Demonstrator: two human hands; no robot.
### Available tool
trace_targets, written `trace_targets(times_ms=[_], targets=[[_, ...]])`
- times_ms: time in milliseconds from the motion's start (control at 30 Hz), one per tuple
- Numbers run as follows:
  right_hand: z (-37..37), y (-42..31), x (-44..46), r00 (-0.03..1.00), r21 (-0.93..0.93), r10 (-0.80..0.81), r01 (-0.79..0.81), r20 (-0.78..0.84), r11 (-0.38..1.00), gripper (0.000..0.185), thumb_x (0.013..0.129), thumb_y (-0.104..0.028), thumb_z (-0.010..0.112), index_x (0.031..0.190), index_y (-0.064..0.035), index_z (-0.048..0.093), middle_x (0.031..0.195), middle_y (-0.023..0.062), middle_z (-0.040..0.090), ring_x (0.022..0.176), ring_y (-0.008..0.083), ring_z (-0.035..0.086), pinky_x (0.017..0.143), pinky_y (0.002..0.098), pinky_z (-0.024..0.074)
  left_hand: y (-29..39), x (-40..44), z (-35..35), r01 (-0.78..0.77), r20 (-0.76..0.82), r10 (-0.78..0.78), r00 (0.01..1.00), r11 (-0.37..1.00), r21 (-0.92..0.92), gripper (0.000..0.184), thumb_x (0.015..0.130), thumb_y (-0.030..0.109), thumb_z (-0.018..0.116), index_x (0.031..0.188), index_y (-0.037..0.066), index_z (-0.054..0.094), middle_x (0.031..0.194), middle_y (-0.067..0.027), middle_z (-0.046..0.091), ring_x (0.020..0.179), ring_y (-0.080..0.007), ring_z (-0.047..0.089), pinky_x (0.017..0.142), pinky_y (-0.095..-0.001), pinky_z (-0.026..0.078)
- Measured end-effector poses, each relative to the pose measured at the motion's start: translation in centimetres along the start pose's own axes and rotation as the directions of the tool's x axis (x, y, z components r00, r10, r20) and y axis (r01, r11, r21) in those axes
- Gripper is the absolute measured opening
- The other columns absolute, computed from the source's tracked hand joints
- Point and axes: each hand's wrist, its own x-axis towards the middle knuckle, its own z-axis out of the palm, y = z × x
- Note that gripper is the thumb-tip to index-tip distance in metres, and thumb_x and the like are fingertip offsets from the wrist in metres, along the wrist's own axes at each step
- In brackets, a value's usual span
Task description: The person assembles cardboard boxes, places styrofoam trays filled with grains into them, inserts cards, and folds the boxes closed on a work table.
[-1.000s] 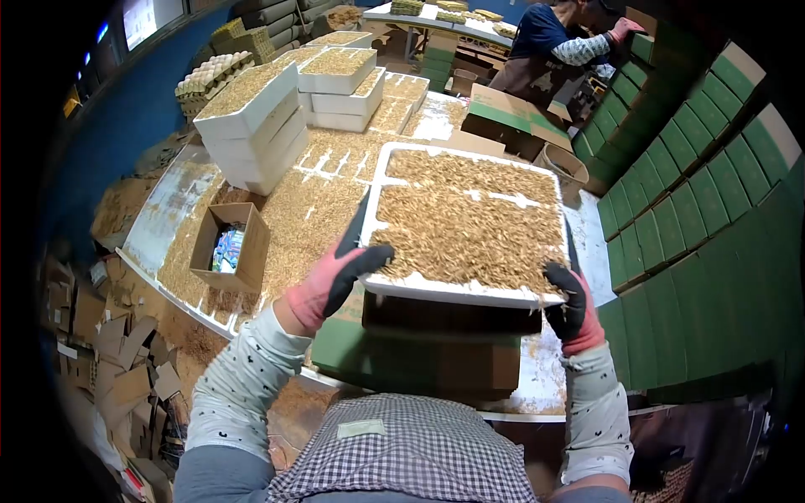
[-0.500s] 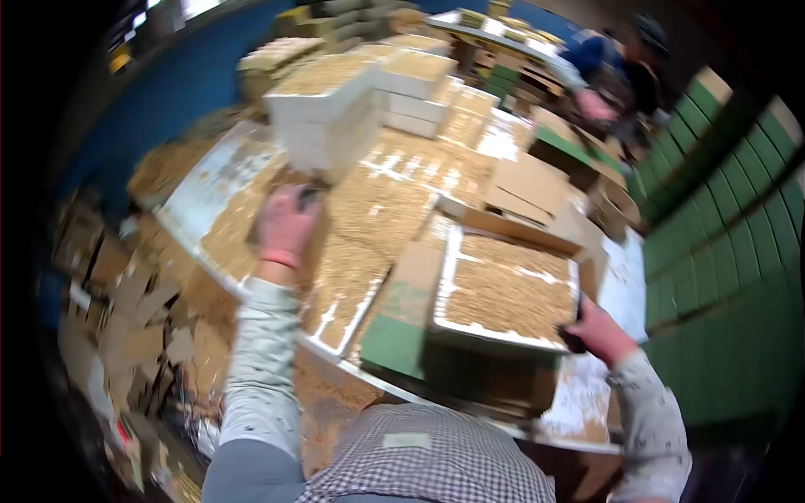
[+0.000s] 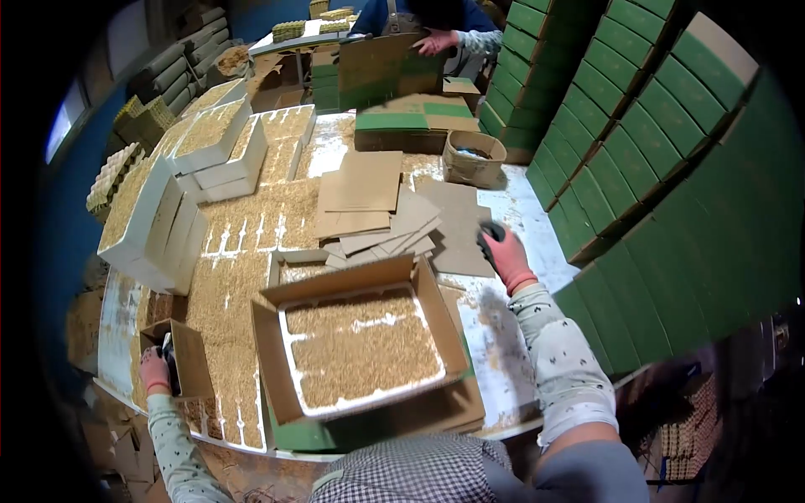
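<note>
My left hand point(image 3: 156, 370), in a pink glove with a dark palm, reaches into a small cardboard box point(image 3: 192, 369) at the table's left side. Its fingertips are hidden there, beside something dark and white. In front of me an open cardboard box point(image 3: 359, 285) holds a white foam tray point(image 3: 288, 352) filled with small tan, grain-like pieces. My right hand point(image 3: 508, 256), gloved alike, hangs over the right side of the table. Its fingers are loosely bent and apart, with nothing visible in them. Near it lie flat cardboard sheets point(image 3: 457, 220).
White foam blocks or trays point(image 3: 172, 239) are stacked at the left, over more tan filling. A round container point(image 3: 475, 159) stands beyond the sheets. Tall stacks of green boxes point(image 3: 641, 180) line the right. Across the table a co-worker point(image 3: 419, 44) handles a cardboard piece.
The tray now sits down inside the cardboard box; my right hand has left its edge and moved up and away. My left hand is now inside the small box. The view has turned right.
</note>
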Motion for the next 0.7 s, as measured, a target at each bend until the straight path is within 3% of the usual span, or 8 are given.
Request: trace_targets(times_ms=[67, 200, 333, 367, 433, 533, 600, 700], targets=[[3.0, 13.2, 3.9, 0.984, -0.155, 0.163, -0.171, -0.066, 0.973, 0.052, 0.079, -0.039, 0.060, 0.112, 0.0011, 0.057, 0.104, 0.0228, 0.062, 0.100, 0.0366, 0.058, 0.087, 0.0387, 0.0450, -0.8, 0.3, -1.3, 0.039, -0.013, -0.039, 0.999, 0.999, 0.001, 0.032, 0.080, 0.027, 0.059, 0.108, 0.013, 0.058, 0.110, -0.0105, 0.059, 0.104, -0.0259, 0.055, 0.089, -0.0363, 0.043], [7.3, 11.8, 2.6, 0.793, -0.488, 0.523, -0.606, -0.312, 0.628, 0.096, 0.067, -0.051, 0.071, 0.135, 0.0024, 0.031, 0.129, 0.0262, 0.042, 0.120, 0.0348, 0.042, 0.099, 0.0420, 0.0352, -1.2, -1.6, -4.8, 0.183, -0.128, -0.168, 0.977, 0.977, 0.113, 0.048, 0.067, 0.030, 0.071, 0.108, 0.009, 0.057, 0.111, -0.0104, 0.058, 0.108, -0.0281, 0.051, 0.093, -0.0370, 0.039], [8.7, 19.1, 6.4, 0.961, 0.154, 0.233, -0.210, -0.148, 0.965, 0.076, 0.065, -0.031, 0.079, 0.123, 0.0062, 0.046, 0.107, 0.0223, 0.061, 0.097, 0.0307, 0.061, 0.083, 0.0361, 0.0467, -3.9, -0.2, -2.1, 0.098, -0.456, -0.051, 0.889, 0.992, 0.081, 0.044, 0.083, 0.027, 0.059, 0.120, 0.005, 0.050, 0.119, -0.0144, 0.054, 0.112, -0.0304, 0.048, 0.096, -0.0383, 0.037], [7.7, 20.4, 7.5, 0.976, 0.121, 0.203, -0.192, -0.083, 0.974, 0.059, 0.068, -0.029, 0.077, 0.110, 0.0065, 0.056, 0.090, 0.0189, 0.066, 0.085, 0.0295, 0.064, 0.075, 0.0359, 0.0490, -0.9, -2.1, -4.9, -0.005, -0.559, 0.041, 0.828, 0.998, 0.067, 0.031, 0.087, 0.018, 0.053, 0.115, 0.005, 0.055, 0.113, -0.0146, 0.058, 0.107, -0.0305, 0.052, 0.092, -0.0372, 0.040], [4.0, 16.3, 8.3, 0.996, 0.035, 0.066, -0.068, 0.060, 0.997, 0.044, 0.078, -0.026, 0.065, 0.108, 0.0054, 0.058, 0.092, 0.0183, 0.067, 0.084, 0.0306, 0.064, 0.075, 0.0369, 0.0488, 14.1, -11.1, -20.1, -0.488, -0.565, 0.052, 0.824, 0.574, -0.658, 0.023, 0.087, 0.013, 0.051, 0.104, 0.001, 0.061, 0.099, -0.0158, 0.061, 0.092, -0.0322, 0.057, 0.085, -0.0367, 0.044], [-1.4, 3.3, 5.7, 0.991, -0.451, -0.102, 0.129, 0.084, 0.883, 0.037, 0.081, -0.020, 0.054, 0.113, -0.0007, 0.057, 0.099, 0.0234, 0.063, 0.092, 0.0386, 0.060, 0.078, 0.0430, 0.0484, 23.2, -17.5, -25.0, -0.844, -0.546, 0.656, 0.520, 0.491, -0.214, 0.025, 0.070, 0.013, 0.066, 0.094, 0.006, 0.063, 0.092, -0.0129, 0.062, 0.092, -0.0320, 0.058, 0.082, -0.0370, 0.046], [-3.0, -7.6, -0.4, 0.883, -0.474, -0.457, 0.450, 0.108, 0.756, 0.036, 0.078, -0.015, 0.057, 0.114, -0.0108, 0.059, 0.096, 0.0143, 0.063, 0.082, 0.0331, 0.061, 0.074, 0.0404, 0.0493, 25.4, -19.1, -25.4, -0.930, -0.450, 0.814, 0.366, 0.309, -0.199, 0.034, 0.066, 0.006, 0.068, 0.099, 0.006, 0.062, 0.097, -0.0121, 0.060, 0.095, -0.0324, 0.056, 0.082, -0.0371, 0.045], [-1.3, -15.2, -8.7, 0.472, -0.034, -0.749, 0.855, 0.464, 0.518, 0.046, 0.070, -0.012, 0.061, 0.116, -0.0144, 0.057, 0.086, 0.0102, 0.061, 0.080, 0.0273, 0.060, 0.070, 0.0350, 0.0495, 23.4, -20.3, -31.6, -0.769, -0.738, 0.344, 0.580, 0.531, -0.356, 0.037, 0.061, 0.014, 0.070, 0.097, 0.008, 0.061, 0.101, -0.0115, 0.057, 0.096, -0.0296, 0.054, 0.084, -0.0376, 0.042]])
